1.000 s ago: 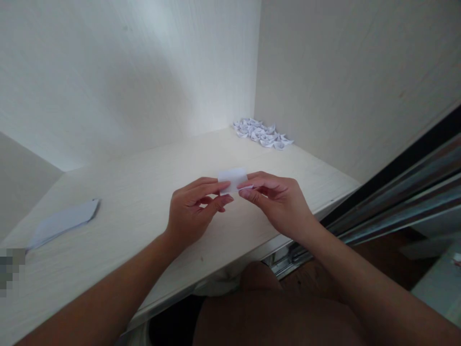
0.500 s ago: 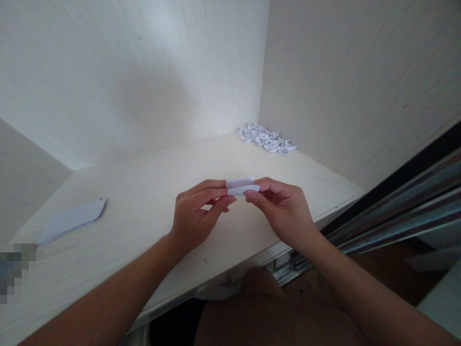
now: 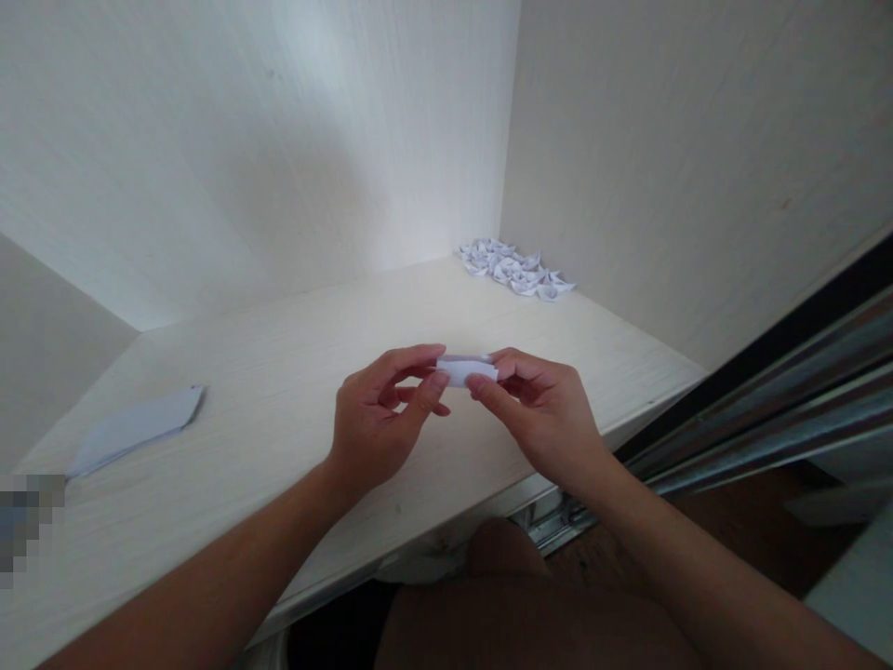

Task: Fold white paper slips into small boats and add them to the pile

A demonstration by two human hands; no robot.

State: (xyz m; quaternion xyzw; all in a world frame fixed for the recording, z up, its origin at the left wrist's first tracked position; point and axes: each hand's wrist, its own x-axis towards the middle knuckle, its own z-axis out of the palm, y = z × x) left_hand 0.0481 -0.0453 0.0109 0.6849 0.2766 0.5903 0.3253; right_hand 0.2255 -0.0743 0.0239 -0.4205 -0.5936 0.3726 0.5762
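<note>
A small piece of white paper [image 3: 460,372], folded over lengthwise, is held up above the table between both hands. My left hand [image 3: 387,409] pinches its left end, thumb at the front and index finger at the top edge. The right end is gripped by my right hand [image 3: 537,395], with the thumb pressed on the front face and the fingers behind. Part of the paper's back layer shows above the front fold. The fingertips behind it are partly hidden.
Several small folded white paper shapes [image 3: 516,270] lie heaped in the far right corner. A stack of white paper sheets [image 3: 139,428] rests at the left of the pale wooden table [image 3: 279,354]. Panels rise behind and at the right; a dark-edged frame [image 3: 767,335] runs along the right.
The paper, flatter a second ago, has its near part folded up over the back. My left thumb has moved onto the front fold, and the left index finger has lifted to the top edge.
</note>
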